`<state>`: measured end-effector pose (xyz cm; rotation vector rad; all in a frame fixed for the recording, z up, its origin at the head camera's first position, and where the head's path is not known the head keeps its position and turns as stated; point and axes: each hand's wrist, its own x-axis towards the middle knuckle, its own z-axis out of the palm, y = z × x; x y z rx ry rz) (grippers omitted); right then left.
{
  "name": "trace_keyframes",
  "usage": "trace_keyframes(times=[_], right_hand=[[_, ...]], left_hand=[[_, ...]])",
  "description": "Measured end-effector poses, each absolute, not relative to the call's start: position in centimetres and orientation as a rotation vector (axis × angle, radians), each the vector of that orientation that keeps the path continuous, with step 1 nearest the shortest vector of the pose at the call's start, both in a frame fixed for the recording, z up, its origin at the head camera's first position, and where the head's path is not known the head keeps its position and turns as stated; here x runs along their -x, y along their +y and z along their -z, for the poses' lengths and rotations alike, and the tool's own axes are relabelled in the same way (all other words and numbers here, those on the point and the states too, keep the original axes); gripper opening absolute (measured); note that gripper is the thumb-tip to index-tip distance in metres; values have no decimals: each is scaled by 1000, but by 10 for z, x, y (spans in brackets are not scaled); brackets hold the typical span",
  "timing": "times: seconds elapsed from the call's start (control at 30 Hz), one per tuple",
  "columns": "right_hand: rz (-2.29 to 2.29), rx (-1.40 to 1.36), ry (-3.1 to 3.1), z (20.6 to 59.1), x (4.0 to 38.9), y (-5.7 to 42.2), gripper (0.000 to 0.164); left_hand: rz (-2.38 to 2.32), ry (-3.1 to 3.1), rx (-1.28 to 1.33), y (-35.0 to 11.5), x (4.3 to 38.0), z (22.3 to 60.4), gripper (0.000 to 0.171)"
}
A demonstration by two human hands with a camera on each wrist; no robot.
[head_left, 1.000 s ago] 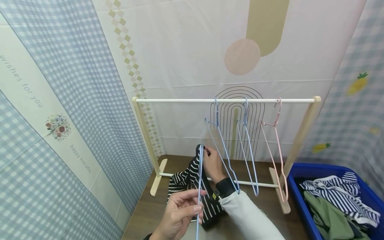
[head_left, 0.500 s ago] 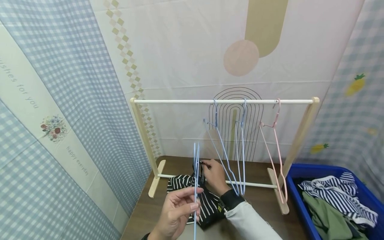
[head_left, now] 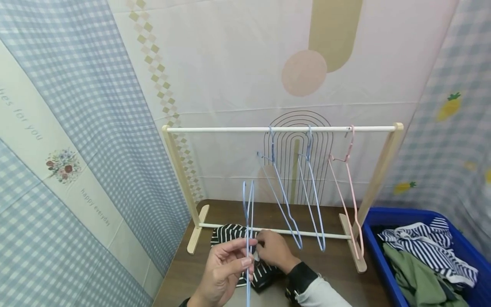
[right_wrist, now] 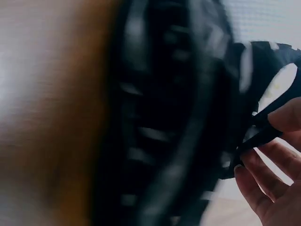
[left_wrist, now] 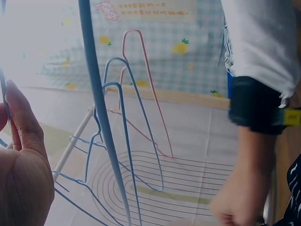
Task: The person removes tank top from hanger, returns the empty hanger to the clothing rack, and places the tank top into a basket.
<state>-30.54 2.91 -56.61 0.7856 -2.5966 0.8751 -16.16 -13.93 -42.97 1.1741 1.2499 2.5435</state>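
My left hand pinches a light blue hanger between thumb and fingers, seen nearly edge-on in the head view. Just to its right and slightly farther off, my right hand holds a black garment with white stripes, which lies bunched low behind the hanger. The right wrist view has the thumb and fingers pinching the garment's dark edge, with an opening in the cloth beside the thumb. The hanger's far end stands bare above the cloth. My left hand and the hanger hide part of the garment.
A wooden rack with a white rod stands behind the hands. From it hang two blue hangers, a left one and a right one, and a pink hanger. A blue bin with striped and green clothes is at right.
My right hand has come down with the garment's edge from beside the hanger's far end, leaving that end bare. My left hand keeps its hold on the hanger, nearly in place.
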Motion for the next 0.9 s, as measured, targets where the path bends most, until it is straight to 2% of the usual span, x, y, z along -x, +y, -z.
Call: trace_keyframes(times=[0.3,0.9], right_hand=[[-619,-873,-2630,596,290,31,16],[-601,-721,-2758,601,284,23,12]], left_hand=[[-2538,1272,-1149,-139,167,432,55],[-2546,1466,-1048,-148,170,422,51]])
